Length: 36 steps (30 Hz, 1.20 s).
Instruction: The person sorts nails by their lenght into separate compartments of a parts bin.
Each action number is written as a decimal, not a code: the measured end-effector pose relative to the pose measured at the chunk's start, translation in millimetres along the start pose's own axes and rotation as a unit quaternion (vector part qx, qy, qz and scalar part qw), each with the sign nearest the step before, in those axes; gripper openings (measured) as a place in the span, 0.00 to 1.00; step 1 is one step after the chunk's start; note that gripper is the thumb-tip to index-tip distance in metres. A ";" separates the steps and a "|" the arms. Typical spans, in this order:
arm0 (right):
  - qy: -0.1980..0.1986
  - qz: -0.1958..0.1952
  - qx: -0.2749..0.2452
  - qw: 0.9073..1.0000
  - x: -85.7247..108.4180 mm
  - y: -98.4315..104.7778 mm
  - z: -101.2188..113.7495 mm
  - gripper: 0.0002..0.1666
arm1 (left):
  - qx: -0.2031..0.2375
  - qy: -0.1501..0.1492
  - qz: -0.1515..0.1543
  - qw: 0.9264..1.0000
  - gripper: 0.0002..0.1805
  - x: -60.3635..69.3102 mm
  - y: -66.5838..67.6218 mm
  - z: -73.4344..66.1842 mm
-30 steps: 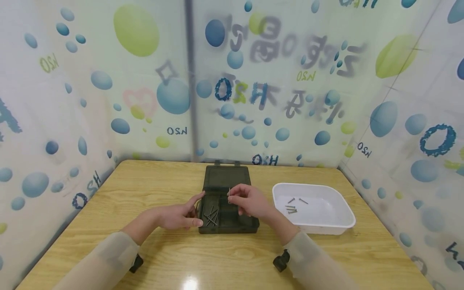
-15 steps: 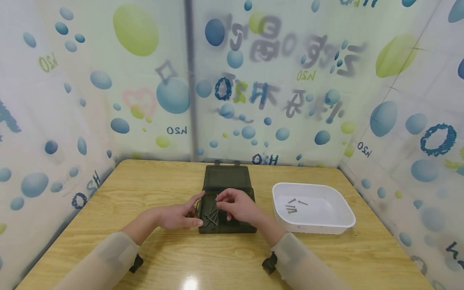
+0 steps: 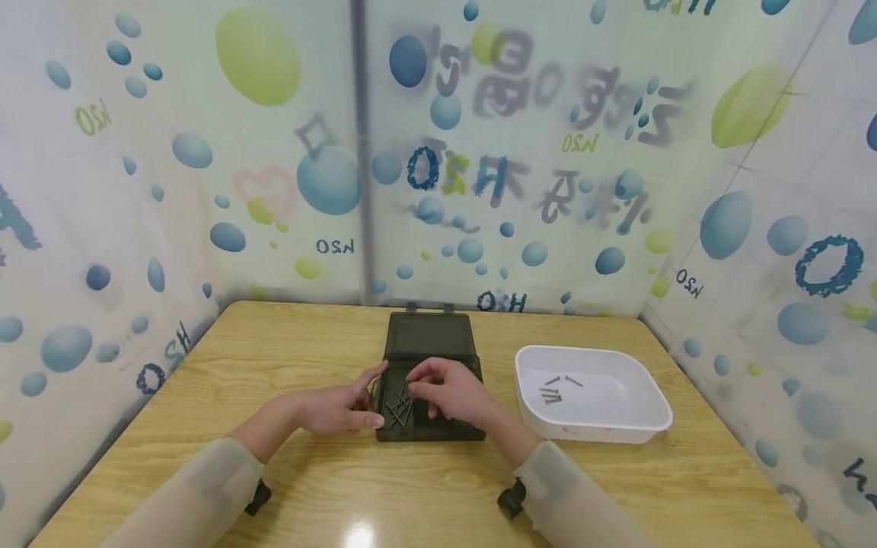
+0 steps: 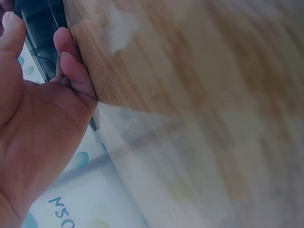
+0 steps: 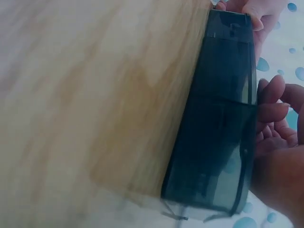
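A dark translucent plastic box (image 3: pixel 448 430) lies with its lid folded back, and several screws (image 3: pixel 397 411) lie criss-crossed in its left compartment. Over that compartment hovers my right hand (image 3: pixel 448 390), thumb and index fingertips close together; no screw shows between them. My left hand (image 3: pixel 332 407) is spread along the box's left side, index finger reaching to the rear and thumb resting at the front corner. In the left wrist view, the lower fingers (image 4: pixel 76 73) of that hand sit beside the box. The right wrist view has the box's front wall (image 5: pixel 213 123) with both hands beyond.
A white plastic tray (image 3: pixel 617 434) stands right of the box, with several screws (image 3: pixel 550 396) lying at its left end. Both rest on a wood-grain table (image 3: pixel 308 487), surrounded by printed curtains (image 3: pixel 438 266) at the back and sides.
My right hand moved left from the middle of the box to the left compartment, carrying an upright screw. That screw no longer shows at the fingertips, and the pile looks different. My left hand stayed put.
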State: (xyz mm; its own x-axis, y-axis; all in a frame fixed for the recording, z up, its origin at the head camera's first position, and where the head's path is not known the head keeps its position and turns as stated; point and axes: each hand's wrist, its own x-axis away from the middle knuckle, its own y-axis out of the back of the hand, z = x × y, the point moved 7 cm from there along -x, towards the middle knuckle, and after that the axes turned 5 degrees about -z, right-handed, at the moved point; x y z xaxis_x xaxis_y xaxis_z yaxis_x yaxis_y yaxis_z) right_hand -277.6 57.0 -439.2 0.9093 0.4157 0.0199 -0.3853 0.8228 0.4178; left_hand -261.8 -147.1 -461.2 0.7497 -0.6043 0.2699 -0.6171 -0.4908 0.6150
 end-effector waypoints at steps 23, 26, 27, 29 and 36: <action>-0.023 0.005 0.062 0.998 57.1 154.7 -38.8 0.16 | 0.001 -0.006 -0.001 1.000 0.59 1.4 1.2 -3.3; -0.040 0.016 0.083 0.996 59.6 174.1 -57.1 0.16 | 0.001 -0.004 -0.002 1.000 0.58 1.3 1.6 -2.6; -0.047 0.019 0.092 0.994 60.4 179.9 -63.5 0.16 | 0.001 -0.004 -0.002 1.000 0.58 1.3 1.6 -2.5; -0.064 0.024 0.110 0.991 62.0 190.0 -75.6 0.15 | 0.001 -0.003 -0.002 1.000 0.58 1.3 1.2 -2.2; -0.122 0.046 0.124 0.984 67.2 206.0 -104.5 0.12 | 0.001 -0.003 -0.001 1.000 0.59 1.9 0.3 -1.6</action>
State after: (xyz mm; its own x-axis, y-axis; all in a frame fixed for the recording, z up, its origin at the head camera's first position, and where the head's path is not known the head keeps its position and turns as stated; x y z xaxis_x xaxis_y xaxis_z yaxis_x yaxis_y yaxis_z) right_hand -312.4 294.9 -446.7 0.8944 0.3547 0.2724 -0.4454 0.6528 0.6128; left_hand -260.2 -147.4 -459.3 0.7495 -0.6069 0.2645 -0.6163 -0.4937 0.6135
